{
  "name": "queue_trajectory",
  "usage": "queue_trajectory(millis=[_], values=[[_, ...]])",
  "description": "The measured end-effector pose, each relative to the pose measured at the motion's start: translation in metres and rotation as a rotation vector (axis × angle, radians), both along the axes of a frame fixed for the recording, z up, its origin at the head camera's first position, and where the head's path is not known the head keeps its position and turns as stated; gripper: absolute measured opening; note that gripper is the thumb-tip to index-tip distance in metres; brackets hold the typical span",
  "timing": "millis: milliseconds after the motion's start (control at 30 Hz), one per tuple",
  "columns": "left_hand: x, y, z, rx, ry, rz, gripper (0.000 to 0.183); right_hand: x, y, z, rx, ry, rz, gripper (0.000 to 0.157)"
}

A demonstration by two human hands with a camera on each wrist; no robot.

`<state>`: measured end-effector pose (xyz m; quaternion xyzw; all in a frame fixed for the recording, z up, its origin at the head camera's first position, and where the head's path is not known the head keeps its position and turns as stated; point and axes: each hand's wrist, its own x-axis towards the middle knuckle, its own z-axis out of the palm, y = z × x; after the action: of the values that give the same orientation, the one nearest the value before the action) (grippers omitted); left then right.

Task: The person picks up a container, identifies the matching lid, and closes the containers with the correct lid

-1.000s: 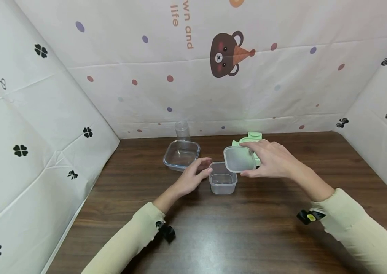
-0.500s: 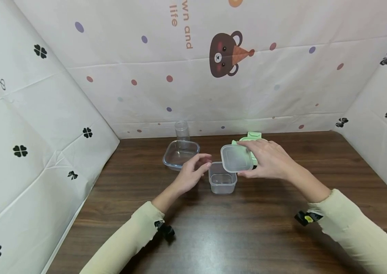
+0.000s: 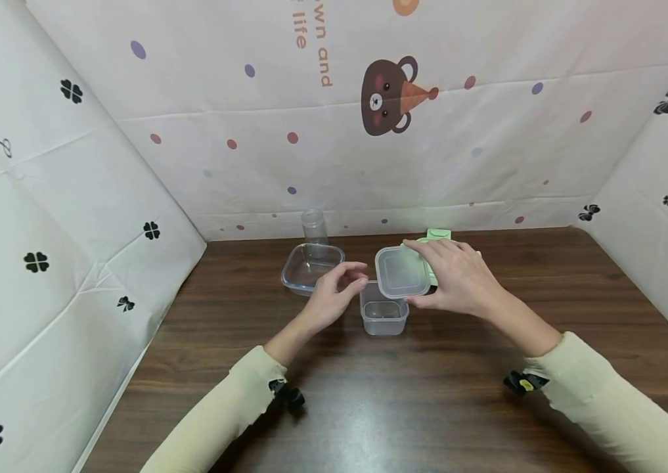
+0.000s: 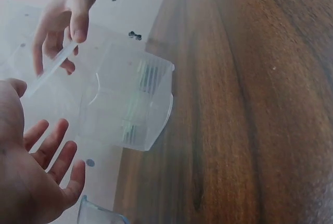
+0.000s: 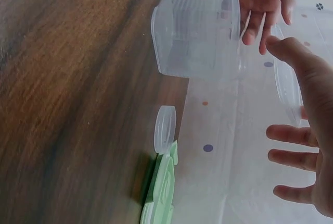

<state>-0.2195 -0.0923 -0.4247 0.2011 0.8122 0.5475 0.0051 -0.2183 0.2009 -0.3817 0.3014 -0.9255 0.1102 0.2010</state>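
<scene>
My right hand (image 3: 458, 276) pinches a square translucent lid (image 3: 402, 272) by its edge, tilted above a clear plastic food container (image 3: 384, 322). That container stands upright and uncovered on the table. Close by on the left is my left hand (image 3: 334, 295), its fingers loosely bent and holding nothing. In the left wrist view the left thumb comes near the lid's edge (image 4: 52, 67); whether it touches cannot be told. The right wrist view shows the lid (image 5: 287, 83) side-on, beside the container (image 5: 197, 31).
A glass dish (image 3: 310, 266) sits behind the left hand, with a clear cylindrical jar (image 3: 314, 226) behind it. A green clip lid (image 3: 439, 234) lies partly hidden behind the right hand. Near it is a small round clear lid (image 5: 165, 130). White printed sheets (image 3: 251, 164) wall the wooden table (image 3: 221, 368).
My right hand has carried the lid a little to the left, further over the container. The left hand has risen slightly from beside the container's rim. The container has stayed put.
</scene>
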Motion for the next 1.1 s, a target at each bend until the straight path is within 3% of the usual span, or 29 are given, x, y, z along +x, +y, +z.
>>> queue_trajectory(millis=[167, 500, 1100], values=[[0.0, 0.001, 0.003, 0.0, 0.005, -0.008, 0.036, 0.0, -0.004, -0.005, -0.014, 0.079, 0.022, 0.106], [0.0, 0.005, 0.004, -0.005, 0.007, 0.002, 0.031, -0.001, -0.013, -0.016, -0.038, 0.335, 0.079, 0.112], [-0.001, 0.018, 0.007, 0.029, 0.093, -0.022, 0.014, 0.002, -0.023, -0.02, -0.043, 0.395, 0.11, 0.115]])
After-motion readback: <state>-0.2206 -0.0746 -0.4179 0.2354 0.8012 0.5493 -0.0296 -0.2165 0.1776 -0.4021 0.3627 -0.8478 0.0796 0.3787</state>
